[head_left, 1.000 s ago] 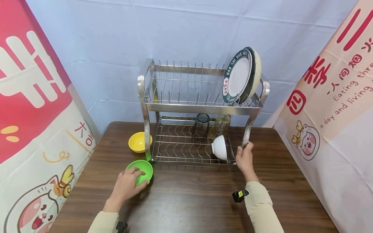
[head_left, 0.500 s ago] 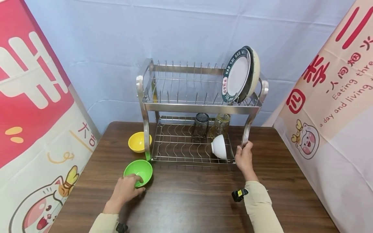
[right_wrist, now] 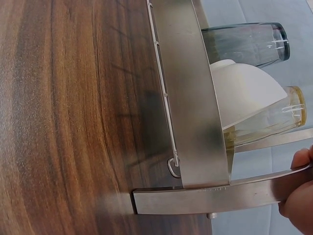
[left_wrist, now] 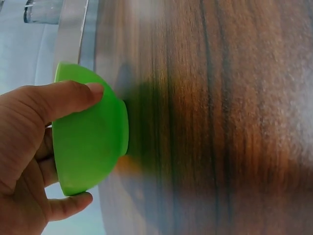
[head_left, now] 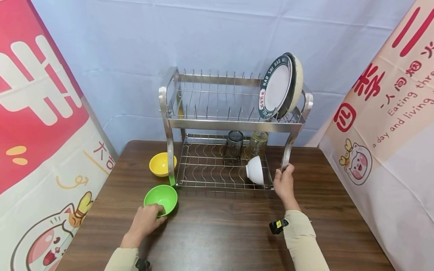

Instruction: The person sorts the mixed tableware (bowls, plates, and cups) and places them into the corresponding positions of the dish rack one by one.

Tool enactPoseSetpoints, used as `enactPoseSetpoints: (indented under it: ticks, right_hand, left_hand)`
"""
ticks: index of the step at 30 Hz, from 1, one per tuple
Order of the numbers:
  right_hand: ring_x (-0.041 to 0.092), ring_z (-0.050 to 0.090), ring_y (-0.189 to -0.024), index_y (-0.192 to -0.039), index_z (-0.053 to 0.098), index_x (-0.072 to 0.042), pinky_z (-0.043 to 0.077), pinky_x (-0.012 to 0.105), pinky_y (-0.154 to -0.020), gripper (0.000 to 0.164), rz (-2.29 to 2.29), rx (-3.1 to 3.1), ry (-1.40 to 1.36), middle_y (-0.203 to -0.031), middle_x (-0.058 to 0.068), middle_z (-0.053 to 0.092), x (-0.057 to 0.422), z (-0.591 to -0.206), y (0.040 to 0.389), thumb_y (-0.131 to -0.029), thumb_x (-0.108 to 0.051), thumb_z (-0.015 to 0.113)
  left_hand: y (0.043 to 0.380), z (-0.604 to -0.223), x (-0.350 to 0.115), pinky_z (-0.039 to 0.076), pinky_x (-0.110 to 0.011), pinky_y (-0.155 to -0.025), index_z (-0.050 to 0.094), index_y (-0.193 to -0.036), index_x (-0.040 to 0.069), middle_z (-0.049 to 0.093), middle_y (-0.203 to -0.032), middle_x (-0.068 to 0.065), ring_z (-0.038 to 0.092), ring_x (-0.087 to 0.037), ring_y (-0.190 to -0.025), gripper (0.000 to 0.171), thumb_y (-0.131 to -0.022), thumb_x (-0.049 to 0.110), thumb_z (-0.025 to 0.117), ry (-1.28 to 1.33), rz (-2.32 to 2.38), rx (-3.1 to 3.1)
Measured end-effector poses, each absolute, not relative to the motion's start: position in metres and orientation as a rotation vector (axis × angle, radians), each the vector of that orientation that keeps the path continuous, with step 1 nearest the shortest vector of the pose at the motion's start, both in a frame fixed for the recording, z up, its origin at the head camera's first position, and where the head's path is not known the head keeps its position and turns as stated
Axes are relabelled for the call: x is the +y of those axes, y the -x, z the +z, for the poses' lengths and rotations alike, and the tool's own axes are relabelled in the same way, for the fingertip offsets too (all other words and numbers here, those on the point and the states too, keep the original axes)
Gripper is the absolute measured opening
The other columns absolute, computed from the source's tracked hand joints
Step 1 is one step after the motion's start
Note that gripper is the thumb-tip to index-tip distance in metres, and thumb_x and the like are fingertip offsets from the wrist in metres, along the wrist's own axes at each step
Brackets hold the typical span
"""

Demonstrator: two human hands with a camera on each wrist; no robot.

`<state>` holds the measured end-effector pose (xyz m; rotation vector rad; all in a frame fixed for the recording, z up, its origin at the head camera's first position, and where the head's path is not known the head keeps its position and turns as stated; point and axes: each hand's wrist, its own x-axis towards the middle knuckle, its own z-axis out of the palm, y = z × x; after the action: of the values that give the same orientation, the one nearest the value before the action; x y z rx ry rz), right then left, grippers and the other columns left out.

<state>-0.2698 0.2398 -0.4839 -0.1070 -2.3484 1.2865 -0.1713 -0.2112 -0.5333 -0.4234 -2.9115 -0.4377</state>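
Observation:
My left hand (head_left: 145, 221) pinches the near rim of a green bowl (head_left: 165, 195). In the left wrist view the thumb lies on the bowl's outer wall (left_wrist: 90, 142), with some fingers over the rim inside; the little finger shows by the far edge. The bowl stands upright, its base close to the table; whether it touches is hard to tell. My right hand (head_left: 285, 186) grips the right front leg of a two-tier steel dish rack (head_left: 234, 125). In the right wrist view only part of that hand (right_wrist: 299, 196) shows, curled round the leg.
A yellow bowl (head_left: 160, 165) sits behind the green one, beside the rack's left leg. On the lower tier are a tilted white bowl (head_left: 255, 171), a dark glass (head_left: 234, 145) and a yellowish glass (head_left: 258, 145). A plate (head_left: 278, 88) and a cream bowl (head_left: 298, 84) stand at upper right.
My left hand has drawn back to the near side of the green bowl and its fingers have closed on the rim. The bowl has shifted slightly left. The right hand stays on the leg.

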Motion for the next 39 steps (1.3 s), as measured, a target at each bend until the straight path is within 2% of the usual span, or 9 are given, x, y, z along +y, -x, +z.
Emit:
enactPoseSetpoints:
  ticks: [4, 8, 11, 15, 19, 27, 35, 39]
  right_hand:
    - [0.044, 0.048, -0.086, -0.121, 0.025, 0.007, 0.037, 0.052, -0.079, 0.033, 1.277, -2.346, 0.108, -0.095, 0.034, 0.052, 0.239, -0.486, 0.270, -0.094, -0.001, 0.042]
    - [0.044, 0.048, -0.085, -0.121, 0.025, 0.007, 0.037, 0.053, -0.079, 0.033, 1.275, -2.345, 0.111, -0.095, 0.034, 0.051, 0.238, -0.486, 0.270, -0.094, -0.001, 0.042]
    - [0.044, 0.048, -0.085, -0.121, 0.025, 0.007, 0.037, 0.053, -0.078, 0.033, 1.278, -2.350, 0.111, -0.094, 0.034, 0.051, 0.237, -0.486, 0.269, -0.094, -0.001, 0.042]
    - [0.044, 0.047, -0.084, -0.121, 0.025, 0.007, 0.037, 0.053, -0.077, 0.033, 1.277, -2.345, 0.117, -0.093, 0.033, 0.051, 0.238, -0.485, 0.269, -0.094, -0.001, 0.042]
    - [0.044, 0.047, -0.084, -0.121, 0.025, 0.006, 0.037, 0.053, -0.078, 0.033, 1.269, -2.338, 0.121, -0.093, 0.033, 0.051, 0.239, -0.485, 0.271, -0.094, -0.001, 0.043]
    - [0.044, 0.048, -0.084, -0.122, 0.025, 0.006, 0.037, 0.053, -0.078, 0.034, 1.267, -2.332, 0.125, -0.091, 0.033, 0.051, 0.239, -0.486, 0.270, -0.094, -0.002, 0.042]
    - [0.044, 0.047, -0.085, -0.122, 0.025, 0.006, 0.037, 0.053, -0.079, 0.033, 1.274, -2.328, 0.132, -0.091, 0.032, 0.050, 0.238, -0.486, 0.271, -0.094, -0.001, 0.042]
    - [0.044, 0.047, -0.085, -0.121, 0.025, 0.007, 0.037, 0.053, -0.079, 0.033, 1.274, -2.324, 0.122, -0.090, 0.032, 0.050, 0.238, -0.486, 0.271, -0.094, 0.000, 0.041]
  left_hand:
    - [0.170, -0.534, -0.212, 0.042, -0.039, -0.055, 0.060, -0.066, 0.021, 0.051, -0.061, 0.012, 0.048, -0.010, -0.054, 0.021, -0.066, 0.020, 0.080, 0.420, -0.457, -2.882]
    - [0.167, -0.535, -0.216, 0.040, -0.033, -0.050, 0.056, -0.064, 0.020, 0.049, -0.061, 0.012, 0.044, -0.009, -0.051, 0.027, -0.061, 0.018, 0.083, 0.421, -0.502, -2.763]
    - [0.165, -0.536, -0.219, 0.041, -0.032, -0.049, 0.056, -0.065, 0.020, 0.049, -0.064, 0.010, 0.047, -0.009, -0.053, 0.032, -0.056, 0.015, 0.086, 0.459, -0.528, -2.624]
    - [0.166, -0.535, -0.223, 0.045, -0.034, -0.055, 0.061, -0.069, 0.015, 0.054, -0.068, 0.007, 0.052, -0.011, -0.060, 0.031, -0.053, 0.014, 0.088, 0.533, -0.539, -2.462]
    - [0.167, -0.533, -0.224, 0.047, -0.037, -0.058, 0.065, -0.074, 0.010, 0.057, -0.073, 0.003, 0.054, -0.015, -0.066, 0.028, -0.056, 0.015, 0.086, 0.566, -0.551, -2.348]
    - [0.165, -0.526, -0.225, 0.043, -0.042, -0.058, 0.066, -0.075, 0.007, 0.053, -0.076, 0.000, 0.050, -0.021, -0.070, 0.021, -0.061, 0.014, 0.078, 0.545, -0.593, -2.292]
    - [0.162, -0.526, -0.224, 0.041, -0.038, -0.056, 0.065, -0.074, 0.007, 0.050, -0.075, 0.000, 0.047, -0.020, -0.067, 0.021, -0.060, 0.015, 0.079, 0.542, -0.572, -2.272]
    - [0.160, -0.525, -0.222, 0.043, -0.036, -0.058, 0.068, -0.078, 0.007, 0.051, -0.077, 0.001, 0.048, -0.018, -0.070, 0.021, -0.064, 0.016, 0.082, 0.546, -0.580, -2.304]
